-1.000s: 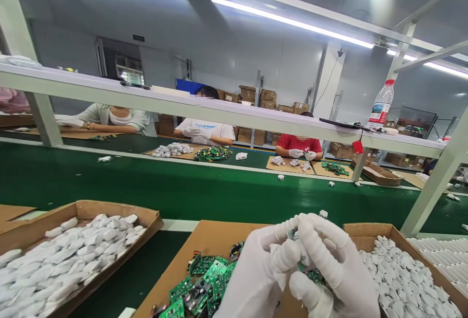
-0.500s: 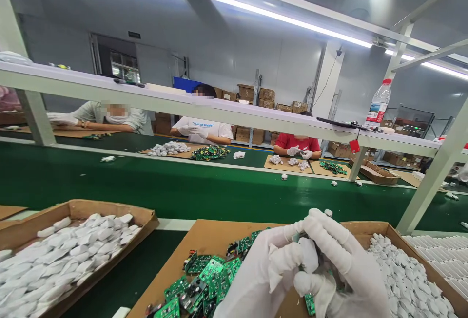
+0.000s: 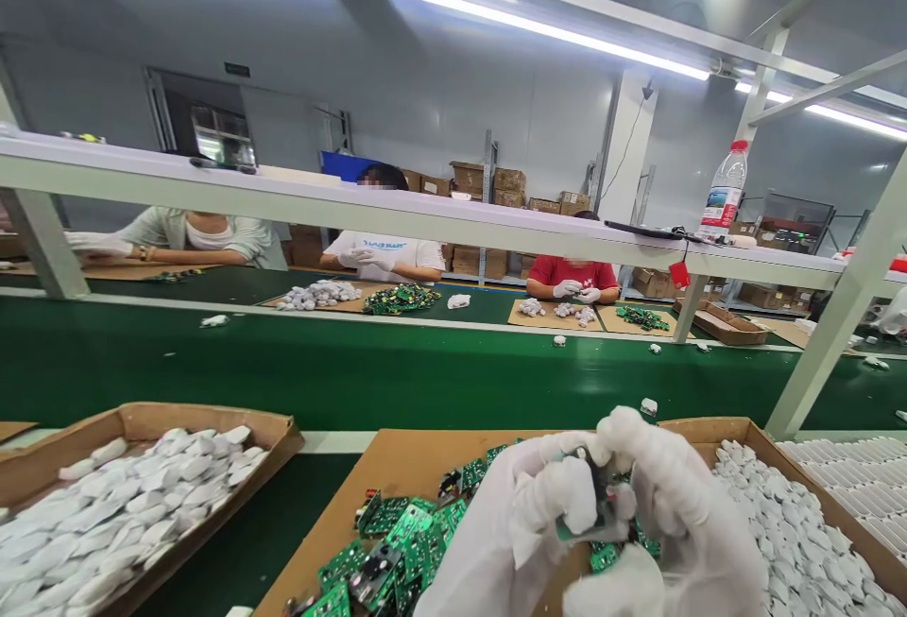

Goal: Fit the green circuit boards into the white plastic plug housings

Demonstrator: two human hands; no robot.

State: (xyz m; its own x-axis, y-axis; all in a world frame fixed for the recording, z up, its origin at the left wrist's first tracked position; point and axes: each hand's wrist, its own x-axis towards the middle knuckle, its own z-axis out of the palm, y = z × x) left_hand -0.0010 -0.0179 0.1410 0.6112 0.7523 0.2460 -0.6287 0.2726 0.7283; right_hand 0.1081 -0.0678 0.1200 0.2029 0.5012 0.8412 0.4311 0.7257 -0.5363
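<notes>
Both my hands wear white gloves and meet low at the right of centre. My left hand [image 3: 521, 527] and my right hand [image 3: 680, 513] pinch the same small green circuit board with a dark part on it [image 3: 593, 511], held above a cardboard sheet [image 3: 397, 466]. Under and left of my hands lies a pile of green circuit boards [image 3: 403, 546]. A cardboard box of small white plastic shells [image 3: 794, 522] is just right of my right hand.
Another cardboard tray of white shells [image 3: 134, 494] sits at the left. A green conveyor belt [image 3: 354, 371] runs across, carrying a few white pieces. Three people work on its far side. A white shelf bar [image 3: 425, 211] carries a water bottle [image 3: 723, 192].
My hands have turned the board so its dark part now shows between the fingers. The view has shifted a little to the right and down.
</notes>
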